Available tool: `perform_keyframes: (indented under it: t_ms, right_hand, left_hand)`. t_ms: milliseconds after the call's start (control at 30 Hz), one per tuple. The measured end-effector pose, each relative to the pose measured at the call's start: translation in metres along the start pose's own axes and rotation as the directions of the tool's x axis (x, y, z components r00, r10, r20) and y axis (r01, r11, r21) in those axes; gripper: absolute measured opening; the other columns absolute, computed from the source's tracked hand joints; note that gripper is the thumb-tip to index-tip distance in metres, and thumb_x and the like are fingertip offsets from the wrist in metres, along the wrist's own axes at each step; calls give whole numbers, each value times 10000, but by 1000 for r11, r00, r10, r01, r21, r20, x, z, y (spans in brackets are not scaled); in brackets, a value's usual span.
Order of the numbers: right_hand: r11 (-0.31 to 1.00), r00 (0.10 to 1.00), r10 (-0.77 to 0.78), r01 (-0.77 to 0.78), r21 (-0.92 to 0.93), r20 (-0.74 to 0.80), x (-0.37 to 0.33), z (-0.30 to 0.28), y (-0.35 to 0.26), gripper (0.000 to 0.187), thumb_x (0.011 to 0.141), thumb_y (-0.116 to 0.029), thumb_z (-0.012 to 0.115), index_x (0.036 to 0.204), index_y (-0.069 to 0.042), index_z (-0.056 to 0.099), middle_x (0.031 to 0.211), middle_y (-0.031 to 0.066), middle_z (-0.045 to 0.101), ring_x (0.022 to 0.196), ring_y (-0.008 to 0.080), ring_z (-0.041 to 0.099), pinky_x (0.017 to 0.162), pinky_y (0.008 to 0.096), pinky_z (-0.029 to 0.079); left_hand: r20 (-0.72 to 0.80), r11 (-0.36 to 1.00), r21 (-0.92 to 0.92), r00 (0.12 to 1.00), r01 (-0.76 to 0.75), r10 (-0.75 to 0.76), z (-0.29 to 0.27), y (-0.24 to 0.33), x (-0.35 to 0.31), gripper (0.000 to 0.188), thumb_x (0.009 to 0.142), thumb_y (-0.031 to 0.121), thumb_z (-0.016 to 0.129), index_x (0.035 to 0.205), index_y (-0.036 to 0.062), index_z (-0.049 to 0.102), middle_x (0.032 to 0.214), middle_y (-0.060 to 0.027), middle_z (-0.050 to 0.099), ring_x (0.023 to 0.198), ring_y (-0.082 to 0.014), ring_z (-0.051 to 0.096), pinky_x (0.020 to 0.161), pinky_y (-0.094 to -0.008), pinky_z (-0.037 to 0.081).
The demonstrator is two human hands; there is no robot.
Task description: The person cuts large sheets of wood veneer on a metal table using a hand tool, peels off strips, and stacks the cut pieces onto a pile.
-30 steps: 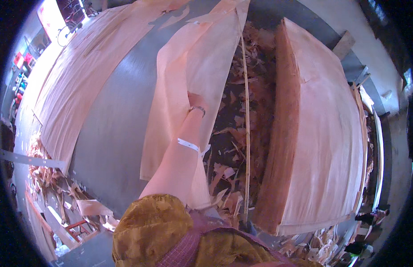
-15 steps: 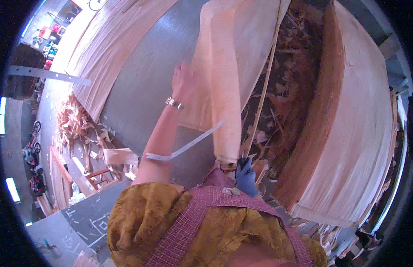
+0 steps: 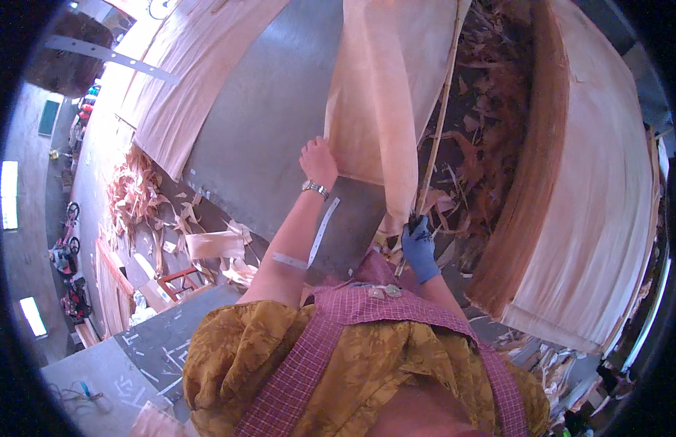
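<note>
A thin, pale wood veneer sheet (image 3: 363, 116) lies over the grey tabletop (image 3: 265, 109), its right part raised in a long fold. My left hand (image 3: 319, 162), bare with a metal watch at the wrist, is at the sheet's left edge near its lower corner, fingers curled in on that edge. In a blue glove with dark fingers, my right hand (image 3: 419, 251) is closed at the bottom end of the fold. The fingertips there are partly hidden, and I cannot make out whether a tool is also in them.
Right of the table, torn veneer scraps (image 3: 483, 109) fill a gap before a tall veneer stack (image 3: 571, 218). A long thin strip (image 3: 441, 109) runs along the gap. More veneer (image 3: 185, 80) and a scrap heap (image 3: 134, 189) lie left. A perforated pale strip (image 3: 323, 231) crosses my left forearm.
My left hand has come from a blurred sweep over the sheet to its left edge. The narrow fold has widened and shifted right. My gloved hand has moved slightly up and right in view.
</note>
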State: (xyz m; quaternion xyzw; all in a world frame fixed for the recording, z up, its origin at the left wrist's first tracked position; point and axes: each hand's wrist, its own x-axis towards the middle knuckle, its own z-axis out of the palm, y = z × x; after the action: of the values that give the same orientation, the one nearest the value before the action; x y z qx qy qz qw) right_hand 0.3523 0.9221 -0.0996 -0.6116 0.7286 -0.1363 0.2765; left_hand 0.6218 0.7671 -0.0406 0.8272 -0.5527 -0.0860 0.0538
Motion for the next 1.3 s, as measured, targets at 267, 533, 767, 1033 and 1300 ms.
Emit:
perform_keyframes:
  t_ms: [267, 533, 767, 1033, 1300]
  right_hand:
    - [218, 969, 126, -234, 947, 210, -23, 56, 39, 245, 974, -305, 595, 1083, -86, 596, 752, -35, 562, 592, 95, 520, 545, 273, 462]
    - [125, 970, 197, -167, 978, 140, -55, 64, 47, 176, 998, -297, 549, 963, -129, 588, 637, -11, 534, 464, 119, 503, 413, 281, 413]
    - [296, 931, 359, -40, 954, -72, -86, 106, 53, 137, 995, -177, 531, 1043, -72, 605, 661, 0, 518, 497, 102, 462, 451, 281, 364]
    - [197, 924, 382, -84, 977, 2, -103, 134, 22, 182, 978, -151, 527, 1063, -14, 611, 732, 58, 568, 596, 153, 518, 538, 346, 425]
    - [429, 915, 394, -269, 862, 89, -98, 183, 16, 301, 989, -240, 524, 1150, 2, 604, 905, 139, 683, 724, 267, 624, 632, 395, 472]
  left_hand:
    - [-235, 887, -460, 969, -37, -81, -76, -42, 20, 254, 764, 249, 612, 888, 58, 724, 764, -180, 680, 715, -333, 672, 695, -403, 520]
    - [-543, 797, -367, 806, -480, 235, -236, 5, 24, 230, 773, 168, 644, 866, -28, 719, 787, -174, 709, 718, -267, 686, 678, -367, 515]
    - [-651, 729, -166, 629, -664, 425, -321, 71, -11, 227, 811, 205, 709, 915, 4, 727, 842, -148, 718, 786, -241, 697, 709, -340, 517]
    - [-667, 628, -146, 545, -765, 508, -347, 105, -42, 166, 793, 136, 695, 894, 6, 716, 848, -152, 690, 789, -282, 670, 720, -372, 509]
    - [-622, 456, -140, 437, -879, 650, -325, 146, -79, 147, 808, 135, 684, 912, 33, 704, 879, -139, 658, 831, -307, 651, 748, -396, 516]
